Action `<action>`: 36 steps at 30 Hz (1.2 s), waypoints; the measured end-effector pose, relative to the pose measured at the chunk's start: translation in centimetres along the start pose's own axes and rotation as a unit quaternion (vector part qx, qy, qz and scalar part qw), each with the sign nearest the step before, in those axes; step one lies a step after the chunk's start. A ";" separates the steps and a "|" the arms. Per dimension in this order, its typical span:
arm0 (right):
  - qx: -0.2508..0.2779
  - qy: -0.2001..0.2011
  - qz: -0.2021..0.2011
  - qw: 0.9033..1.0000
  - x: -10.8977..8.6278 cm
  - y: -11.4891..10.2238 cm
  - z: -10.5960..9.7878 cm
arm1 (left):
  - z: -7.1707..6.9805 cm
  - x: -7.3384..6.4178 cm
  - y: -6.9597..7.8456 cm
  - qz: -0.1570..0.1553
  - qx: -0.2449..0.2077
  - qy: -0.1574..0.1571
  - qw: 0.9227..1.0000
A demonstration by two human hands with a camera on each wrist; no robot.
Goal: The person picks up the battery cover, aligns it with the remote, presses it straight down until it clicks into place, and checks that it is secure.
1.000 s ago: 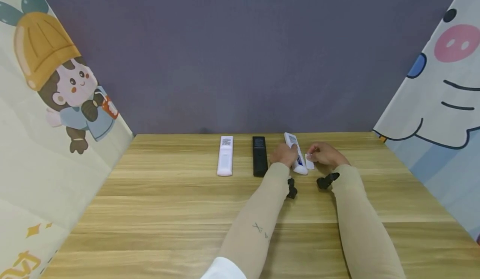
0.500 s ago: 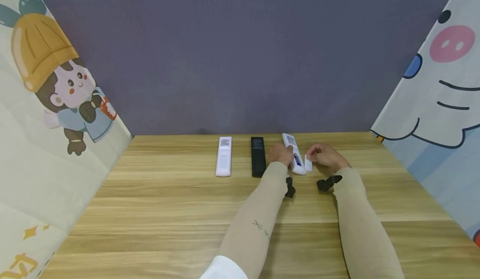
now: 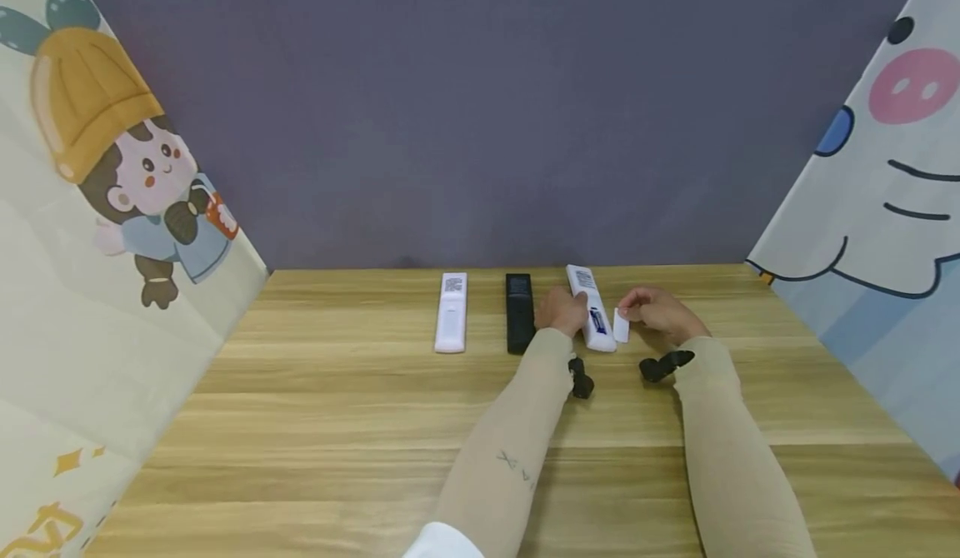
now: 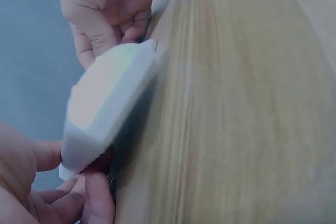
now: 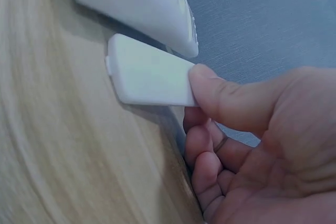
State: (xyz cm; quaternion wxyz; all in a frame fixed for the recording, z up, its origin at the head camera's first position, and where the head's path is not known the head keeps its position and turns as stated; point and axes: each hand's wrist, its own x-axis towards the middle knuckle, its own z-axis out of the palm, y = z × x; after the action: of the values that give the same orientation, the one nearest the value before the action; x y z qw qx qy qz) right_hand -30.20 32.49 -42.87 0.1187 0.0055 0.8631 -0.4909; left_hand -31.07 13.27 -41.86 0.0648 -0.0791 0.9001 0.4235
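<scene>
In the head view my left hand [image 3: 561, 311] grips the left side of a white remote control [image 3: 583, 281] that lies back up at a slant. Its battery compartment stands uncovered, and a blue battery [image 3: 597, 320] shows inside. To the right, my right hand [image 3: 660, 312] pinches a white battery cover [image 3: 621, 325] by its far end, close beside the remote. In the right wrist view the thumb presses on top of the cover [image 5: 149, 74], with fingers curled beneath it. The left wrist view shows my left thumb and fingers on either side of the remote [image 4: 113, 93].
Left of my left hand lies a black remote control [image 3: 519, 315], back up. Another white remote control [image 3: 451, 315] lies farther left, its back closed. All are on the wooden table [image 3: 337, 391], near its far edge, with a grey panel [image 3: 480, 117] behind.
My right hand has moved slightly right with the battery cover, which stands a little farther from the remote. More of the battery compartment shows. My left hand keeps its grip.
</scene>
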 end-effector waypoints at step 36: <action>0.138 0.006 -0.026 0.990 -0.7 0.0 -2.0 | 0.1 -1.5 -0.3 0.031 -0.241 -0.037 0.969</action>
State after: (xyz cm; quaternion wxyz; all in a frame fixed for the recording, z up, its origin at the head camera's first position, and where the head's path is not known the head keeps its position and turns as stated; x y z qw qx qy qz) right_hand -29.89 34.29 -41.78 0.0990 0.0019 0.7875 -0.6083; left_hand -29.57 13.33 -41.86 0.0637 -0.0485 0.7704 0.6325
